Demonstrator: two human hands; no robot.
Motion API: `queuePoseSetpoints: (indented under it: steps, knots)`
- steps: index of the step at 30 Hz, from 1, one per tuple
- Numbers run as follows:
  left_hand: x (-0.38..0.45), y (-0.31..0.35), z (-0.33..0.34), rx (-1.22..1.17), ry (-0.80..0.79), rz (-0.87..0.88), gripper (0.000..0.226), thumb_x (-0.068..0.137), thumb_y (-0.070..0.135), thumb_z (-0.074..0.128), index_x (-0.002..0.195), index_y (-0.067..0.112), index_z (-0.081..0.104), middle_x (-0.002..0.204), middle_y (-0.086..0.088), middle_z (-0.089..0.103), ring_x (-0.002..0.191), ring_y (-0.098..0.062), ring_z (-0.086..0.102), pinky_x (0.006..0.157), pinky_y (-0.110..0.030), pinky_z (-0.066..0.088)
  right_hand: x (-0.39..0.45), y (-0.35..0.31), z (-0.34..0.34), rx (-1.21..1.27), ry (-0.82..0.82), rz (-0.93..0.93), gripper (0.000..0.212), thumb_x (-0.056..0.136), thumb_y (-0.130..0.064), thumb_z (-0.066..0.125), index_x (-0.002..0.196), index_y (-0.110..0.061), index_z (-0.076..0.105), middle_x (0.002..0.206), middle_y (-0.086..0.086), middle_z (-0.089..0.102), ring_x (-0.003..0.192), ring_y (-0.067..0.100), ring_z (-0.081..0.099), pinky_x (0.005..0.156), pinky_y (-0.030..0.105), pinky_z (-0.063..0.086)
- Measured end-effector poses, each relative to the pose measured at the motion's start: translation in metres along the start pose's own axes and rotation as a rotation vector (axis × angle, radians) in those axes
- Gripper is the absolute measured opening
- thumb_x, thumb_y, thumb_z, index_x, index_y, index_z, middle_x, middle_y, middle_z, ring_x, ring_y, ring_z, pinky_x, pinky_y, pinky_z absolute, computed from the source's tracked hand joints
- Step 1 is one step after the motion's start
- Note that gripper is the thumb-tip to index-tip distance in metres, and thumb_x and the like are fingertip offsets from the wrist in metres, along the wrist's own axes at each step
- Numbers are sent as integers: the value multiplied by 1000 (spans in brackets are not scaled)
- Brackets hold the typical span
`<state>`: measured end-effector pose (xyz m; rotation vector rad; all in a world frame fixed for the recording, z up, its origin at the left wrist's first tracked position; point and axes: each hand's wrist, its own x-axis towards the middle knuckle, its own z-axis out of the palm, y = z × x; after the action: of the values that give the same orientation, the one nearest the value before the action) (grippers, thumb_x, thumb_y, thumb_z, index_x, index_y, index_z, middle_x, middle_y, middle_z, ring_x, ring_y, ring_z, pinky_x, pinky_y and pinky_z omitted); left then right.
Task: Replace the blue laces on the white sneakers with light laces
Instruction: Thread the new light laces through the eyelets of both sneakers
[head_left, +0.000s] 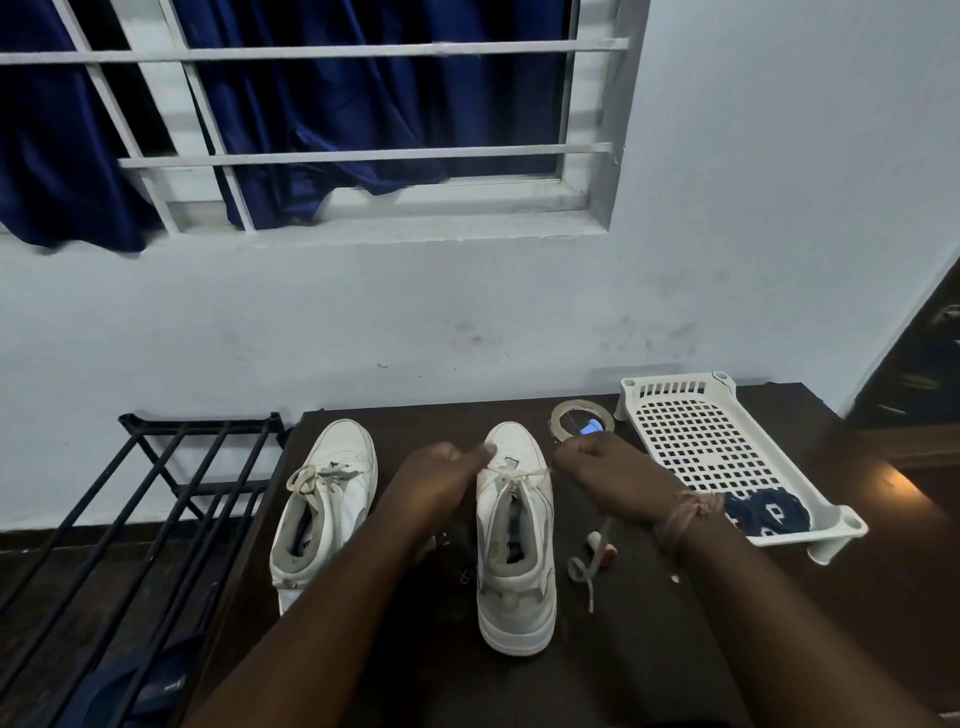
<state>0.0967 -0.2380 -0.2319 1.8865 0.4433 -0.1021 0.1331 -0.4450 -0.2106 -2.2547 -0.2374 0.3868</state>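
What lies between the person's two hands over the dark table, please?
In the head view, the toe end of the right white sneaker, crossed by a light lace, lies between the left hand and the right hand; each pinches an end.

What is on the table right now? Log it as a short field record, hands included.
surface: dark table
left sneaker: white, light lace already in, untouched
right sneaker: white, light lace crossing its lower eyelets
left hand: pinches the lace's left end
right hand: pinches the lace's right end; the tail hangs down to the table
white tray: right of the shoes, dark blue bundle at its near end
tape roll: behind the right hand
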Motion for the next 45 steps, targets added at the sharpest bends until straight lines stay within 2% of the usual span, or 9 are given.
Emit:
queuePoseSetpoints:
  steps: [4, 11, 15, 18, 25, 32, 38, 42, 45]
  knots:
    - [1, -11, -4, 123, 74, -4, 43, 92, 40, 70, 63, 18, 48, 56, 3, 48, 52, -14, 45, 57, -27, 34, 0, 2, -2, -33, -6, 112, 38, 93, -29, 55, 60, -18, 39, 49, -8, 37, 45, 9, 35, 51, 27, 31]
    - [-2, -13, -1, 364, 136, 37, 36, 96, 37, 63, 70, 15, 49, 68, 0, 55, 64, -17, 53, 59, -30, 35, -1, 3, -1, -3, -13, 235, 28, 93, -25, 53, 69, -12, 54, 62, 1, 51, 54, 14, 46, 54, 25, 38]
    - [1, -8, 0, -308, -33, -193, 32, 100, 39, 59, 82, 13, 59, 64, 0, 66, 56, -12, 57, 57, -27, 42, 7, 9, 5, 682, -61, 349, 29, 94, -23, 56, 66, -14, 53, 69, 8, 68, 65, 23, 63, 66, 32, 49]
    - [2, 4, -1, -678, -203, -218, 33, 104, 38, 52, 84, 13, 57, 98, -11, 78, 91, -24, 73, 85, -35, 54, 11, 0, 7, 1016, -144, 287, 43, 101, -29, 49, 60, -15, 49, 94, 18, 74, 93, 31, 71, 89, 38, 50]
    - [-14, 14, 31, -1035, -181, -35, 15, 106, 13, 47, 102, 7, 61, 90, -8, 72, 77, -20, 71, 71, -34, 62, 11, -25, 41, 1319, 25, 183, 20, 102, -14, 46, 89, -6, 58, 72, 10, 58, 61, 20, 54, 63, 32, 46]
    - [-15, 18, 33, -1063, -40, 117, 16, 94, 15, 67, 107, 7, 70, 82, -5, 68, 70, -13, 68, 61, -27, 58, 9, -23, 34, 1185, 138, 70, 25, 94, -27, 65, 99, -3, 71, 103, 14, 74, 92, 24, 74, 76, 40, 61]
    - [-5, 15, 32, -924, -57, 214, 15, 99, 13, 60, 105, 9, 73, 90, -5, 70, 87, -17, 65, 84, -34, 54, 4, -34, 18, 1228, 141, -151, 27, 92, -25, 64, 107, -3, 70, 92, 9, 70, 84, 22, 67, 92, 46, 54]
    - [-5, 13, 31, -956, -63, 215, 18, 102, 12, 55, 110, 7, 70, 86, -5, 66, 81, -16, 62, 65, -29, 57, 8, -27, 35, 1027, 165, -186, 22, 101, -21, 56, 111, -6, 69, 92, 7, 68, 63, 16, 52, 79, 49, 53]
    - [-2, 4, 39, -922, -96, 262, 22, 101, 23, 59, 114, 16, 75, 85, -3, 60, 76, -17, 55, 64, -34, 51, 12, -27, 53, 975, 206, -143, 23, 103, -16, 52, 114, -2, 66, 95, 9, 73, 45, 11, 41, 56, 33, 46]
